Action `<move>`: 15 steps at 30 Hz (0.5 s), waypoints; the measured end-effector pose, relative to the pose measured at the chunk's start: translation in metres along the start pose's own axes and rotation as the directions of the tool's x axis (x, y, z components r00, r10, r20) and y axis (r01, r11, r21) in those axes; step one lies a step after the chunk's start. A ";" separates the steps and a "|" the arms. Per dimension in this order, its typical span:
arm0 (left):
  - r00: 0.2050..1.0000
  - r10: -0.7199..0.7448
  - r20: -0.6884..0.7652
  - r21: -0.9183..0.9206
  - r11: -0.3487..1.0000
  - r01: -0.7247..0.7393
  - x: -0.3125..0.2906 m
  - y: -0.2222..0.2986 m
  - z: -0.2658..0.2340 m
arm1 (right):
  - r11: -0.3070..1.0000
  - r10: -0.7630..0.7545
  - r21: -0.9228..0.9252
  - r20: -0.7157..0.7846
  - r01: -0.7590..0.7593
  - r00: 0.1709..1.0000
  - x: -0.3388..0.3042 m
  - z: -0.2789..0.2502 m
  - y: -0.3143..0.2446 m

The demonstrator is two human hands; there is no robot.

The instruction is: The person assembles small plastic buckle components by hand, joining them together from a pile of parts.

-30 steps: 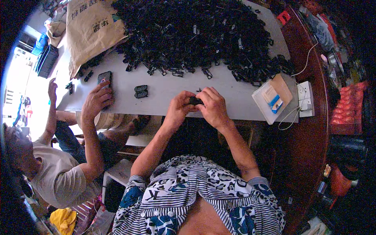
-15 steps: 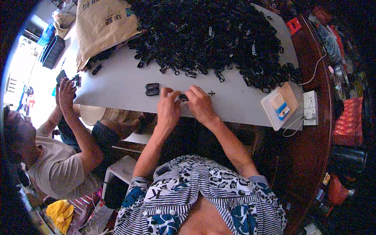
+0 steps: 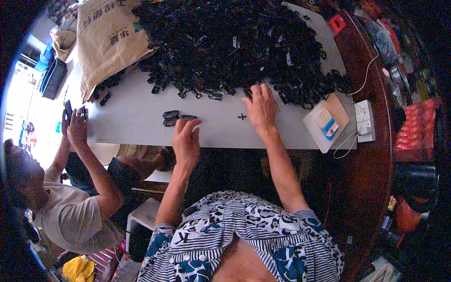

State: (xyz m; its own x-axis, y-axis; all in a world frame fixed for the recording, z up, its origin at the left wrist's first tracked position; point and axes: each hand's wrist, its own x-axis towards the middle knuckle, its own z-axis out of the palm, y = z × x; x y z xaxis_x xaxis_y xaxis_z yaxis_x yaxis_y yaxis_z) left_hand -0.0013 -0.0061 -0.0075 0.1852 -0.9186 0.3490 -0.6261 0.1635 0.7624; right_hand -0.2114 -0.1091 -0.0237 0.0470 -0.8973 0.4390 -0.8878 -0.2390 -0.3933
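Observation:
A large heap of small black plastic parts (image 3: 225, 51) covers the far side of the grey-white table. At its front edge my right hand (image 3: 263, 109) reaches in, fingers stretched out and thumb apart; its fingertips touch the nearest parts. Close to the table's front edge, my left hand (image 3: 186, 143) is loosely bent with thumb and fingers apart, and nothing shows between them. Just beyond its fingertips lies a black plastic part (image 3: 189, 117), beside a small group of similar black parts (image 3: 170, 118). A tiny black cross-shaped piece (image 3: 242, 116) lies between my hands.
A brown paper sack (image 3: 112, 42) lies at the far left. On the right are a spiral notebook (image 3: 314, 127) with a blue-and-white packet (image 3: 330, 129) and a white power strip (image 3: 364, 120) with cables. A co-worker (image 3: 77, 207) sits at left, holding a dark phone-like object (image 3: 69, 109).
My hands have moved apart. The black part they held together now lies beside the small group. My right hand has gone forward to the heap; my left has drawn left.

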 end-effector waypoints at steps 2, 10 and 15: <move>0.995 0.101 0.020 0.029 0.994 -0.102 0.013 -0.002 0.013 | 0.997 -0.024 -0.069 0.005 0.025 1.000 -0.003 0.005 0.011; 0.950 0.305 0.069 0.436 0.847 -0.304 0.063 -0.003 0.054 | 0.979 0.066 0.177 0.182 -0.098 0.981 -0.025 -0.026 0.027; 0.925 0.347 0.157 0.454 0.806 -0.380 0.059 -0.009 0.055 | 0.987 -0.087 0.139 0.083 0.075 0.993 -0.033 -0.037 0.038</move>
State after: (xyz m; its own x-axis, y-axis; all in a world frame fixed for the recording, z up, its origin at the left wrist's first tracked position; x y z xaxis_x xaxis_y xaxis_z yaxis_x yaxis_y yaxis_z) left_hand -0.0266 -0.0822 -0.0240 -0.1651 -0.8489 0.5021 -0.9187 0.3176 0.2349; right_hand -0.2635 -0.0744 -0.0232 0.1622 -0.9007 0.4031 -0.8097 -0.3550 -0.4673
